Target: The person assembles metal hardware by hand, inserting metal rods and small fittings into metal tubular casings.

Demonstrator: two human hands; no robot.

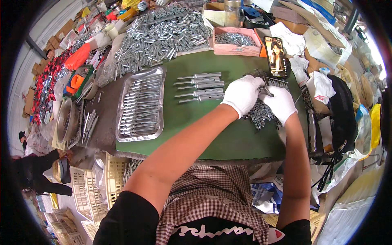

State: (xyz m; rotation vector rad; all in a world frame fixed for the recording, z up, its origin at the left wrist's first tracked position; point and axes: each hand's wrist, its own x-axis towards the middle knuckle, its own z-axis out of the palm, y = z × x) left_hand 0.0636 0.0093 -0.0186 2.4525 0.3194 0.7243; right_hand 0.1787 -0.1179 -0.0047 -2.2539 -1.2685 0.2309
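Note:
Both my hands wear white gloves and meet above a heap of small metal parts on the green mat. My left hand is closed, its fingertips pinched; what they hold, if anything, is hidden. Close beside it, my right hand pinches a small grey metal piece, too small to name. Left of my left hand lie several metal rods with thicker sleeves, side by side. Further left, a silver metal tray carries rows of slim metal rods. Thin metal pins lie just beyond my right hand.
A large heap of metal tubes covers the far left of the table. A pink box of small parts and a propped phone stand at the back. At right hangs a black bag; yellow crates stand below the table.

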